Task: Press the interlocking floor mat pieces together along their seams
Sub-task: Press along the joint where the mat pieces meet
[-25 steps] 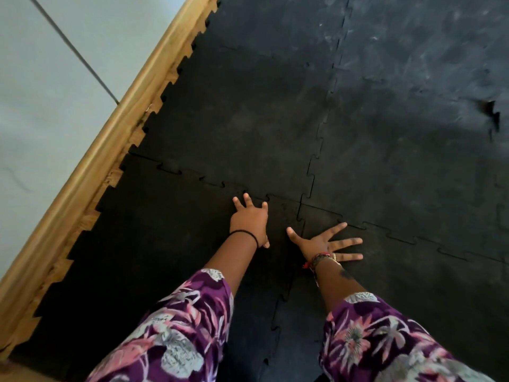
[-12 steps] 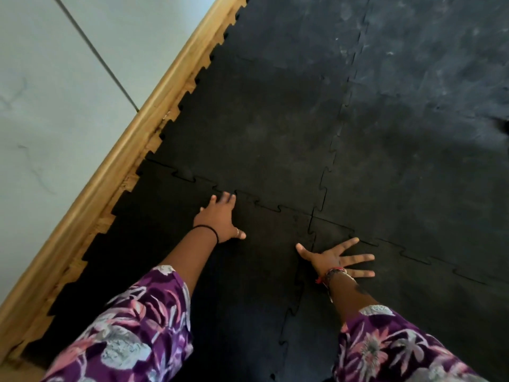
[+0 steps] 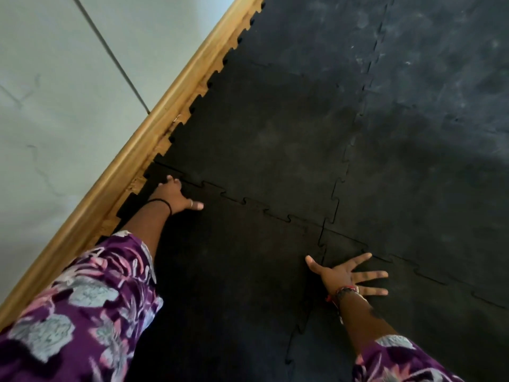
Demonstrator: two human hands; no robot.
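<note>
Black interlocking floor mat pieces (image 3: 275, 139) cover the floor, joined by toothed seams. One seam (image 3: 256, 205) runs from the left edge toward the right, and another seam (image 3: 337, 194) crosses it. My left hand (image 3: 173, 195) lies flat, palm down, at the far left end of the first seam, close to the wooden edge. My right hand (image 3: 349, 274) presses flat with fingers spread just below and right of the seam crossing. Neither hand holds anything.
A wooden skirting strip (image 3: 154, 125) borders the mats on the left, with a pale wall (image 3: 68, 92) beyond it. The mats' toothed edge leaves small gaps against the wood. More mat pieces (image 3: 440, 78), dusty and scuffed, stretch to the upper right.
My left hand has slid left along the seam from near the crossing to the mat's left edge. My right hand has stayed flat by the crossing. The view has shifted left.
</note>
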